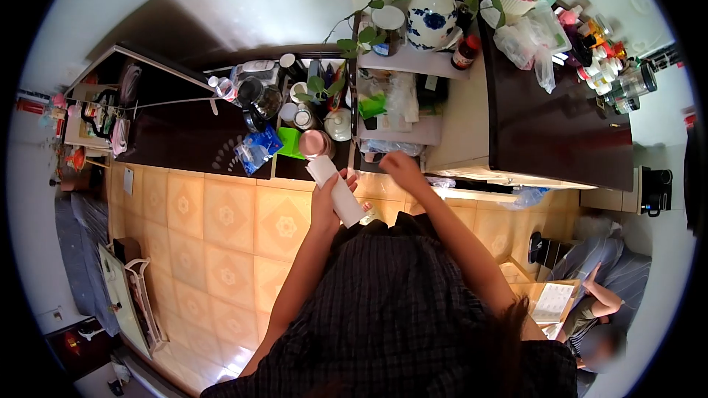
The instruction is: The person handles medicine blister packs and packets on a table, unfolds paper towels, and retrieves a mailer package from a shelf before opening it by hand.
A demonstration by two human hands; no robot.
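Observation:
A long white object, like a folded paper or slim box point(341, 197), lies in my left hand point(325, 203), with the fingers wrapped round it. To the right, my right hand point(403, 171) is raised near the open shelf with its fingers curled together; what they hold, if anything, is too small to make out. Just beyond the white object stands a pink round-lidded container point(316, 144), with a bright green box point(290, 143) to its left. A white lidded pot point(338, 124) stands behind them.
Bottles and jars crowd the cabinet top, beside a blue packet point(257, 150). A blue-and-white vase point(432, 18) stands on the upper shelf. The dark cabinet top point(549, 121) extends right. Another person point(594, 324) sits at the lower right by a small table.

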